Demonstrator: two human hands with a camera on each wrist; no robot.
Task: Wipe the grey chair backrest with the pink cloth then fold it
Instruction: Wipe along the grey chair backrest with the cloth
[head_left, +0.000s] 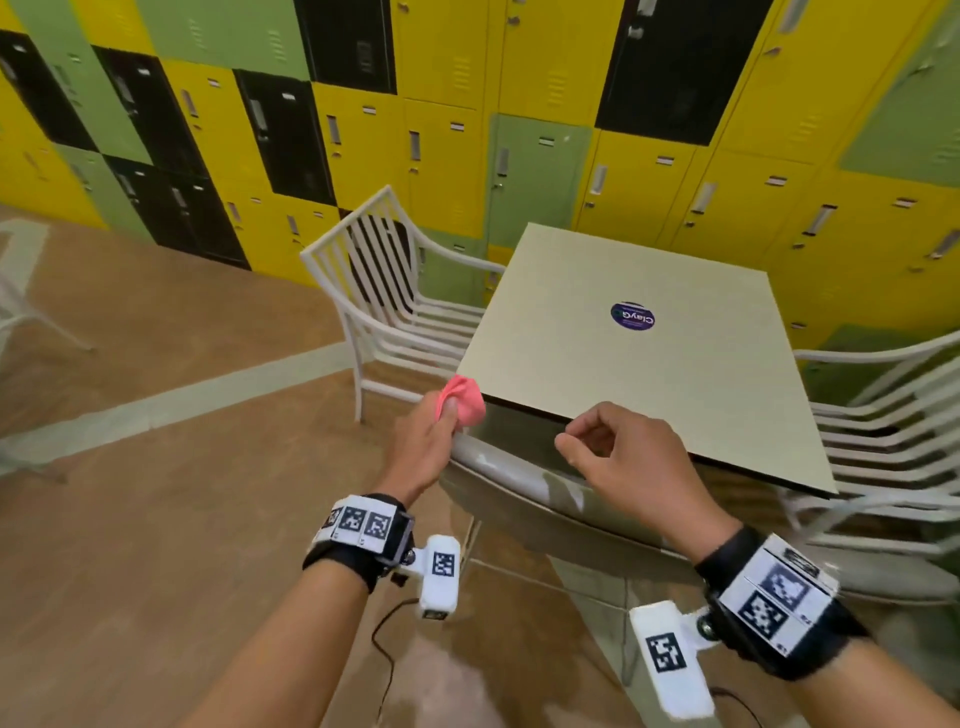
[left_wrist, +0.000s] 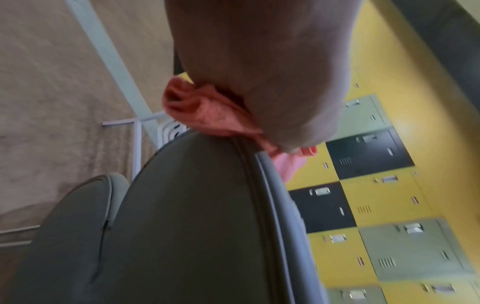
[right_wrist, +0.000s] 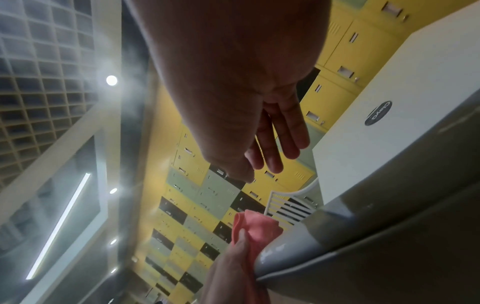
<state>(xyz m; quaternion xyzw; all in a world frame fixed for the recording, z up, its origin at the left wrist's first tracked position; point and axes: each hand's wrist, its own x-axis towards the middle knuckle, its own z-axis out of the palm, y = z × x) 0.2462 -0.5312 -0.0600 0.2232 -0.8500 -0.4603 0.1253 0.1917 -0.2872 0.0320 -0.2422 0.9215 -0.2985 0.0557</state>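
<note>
Left hand (head_left: 423, 441) grip bunches pink cloth (head_left: 464, 399) on backrest (head_left: 519, 480) left edge; right hand (head_left: 631, 457) hovers loosely curled, empty.

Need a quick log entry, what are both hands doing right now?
Left hand: grips the bunched pink cloth at the top edge of the grey chair backrest.
Right hand: open, loosely curled, holding nothing.
</note>
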